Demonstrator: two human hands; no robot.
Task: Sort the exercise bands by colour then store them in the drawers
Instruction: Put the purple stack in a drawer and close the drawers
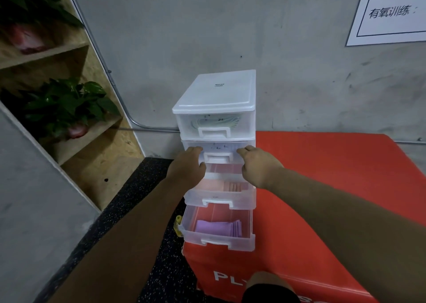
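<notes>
**Head view.** Reaching forward, my left grip (pixel 187 164) and right grip (pixel 258 165) touch the front of the second drawer (pixel 219 146), one on each side of its handle. The fingertips are hidden behind the knuckles, so I cannot tell whether either grip grasps the front or only presses on it.

The drawer unit (pixel 219 90) is thin, translucent plastic, boxy with rounded corners. It stands at the near left corner of a red padded box (pixel 322 176).

- **Bands:** pale bands (pixel 216 120) lie in the shut top drawer (pixel 244 125). Flat, matte pink bands (pixel 230 186) lie in the part-open third drawer (pixel 219 199), and purple bands (pixel 219 227) in the bottom drawer (pixel 216 240), which is drawn out furthest.
- **Hazards:** an uneven push could jam the drawer askew. The unit looks light, and with two lower drawers out it may slide or tip off the box's edge.
</notes>
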